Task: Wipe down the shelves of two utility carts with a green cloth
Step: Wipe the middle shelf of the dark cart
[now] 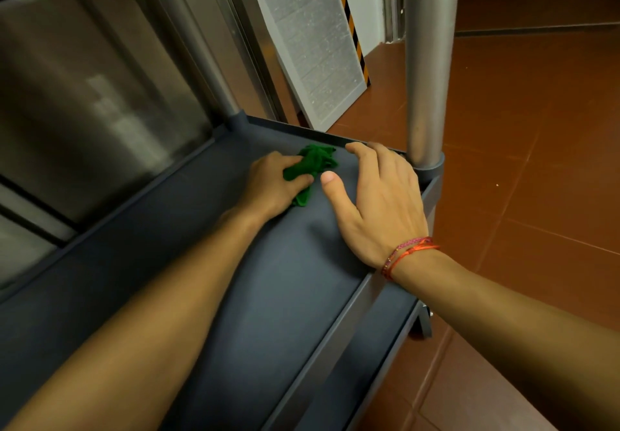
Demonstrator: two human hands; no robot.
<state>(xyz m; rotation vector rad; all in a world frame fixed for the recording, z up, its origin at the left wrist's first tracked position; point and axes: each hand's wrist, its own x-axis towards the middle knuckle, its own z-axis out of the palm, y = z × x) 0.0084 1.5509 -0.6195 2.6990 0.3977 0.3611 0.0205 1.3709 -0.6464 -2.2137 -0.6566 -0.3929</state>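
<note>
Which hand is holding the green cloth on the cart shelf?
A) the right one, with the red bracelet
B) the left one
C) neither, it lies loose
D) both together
B: the left hand has its fingers and thumb curled round the cloth on the shelf, while the right hand lies open beside it and holds nothing.

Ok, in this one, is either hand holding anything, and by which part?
The left hand grips the bunched green cloth by its near end, on the cart shelf. The right hand is spread open and holds nothing.
</note>
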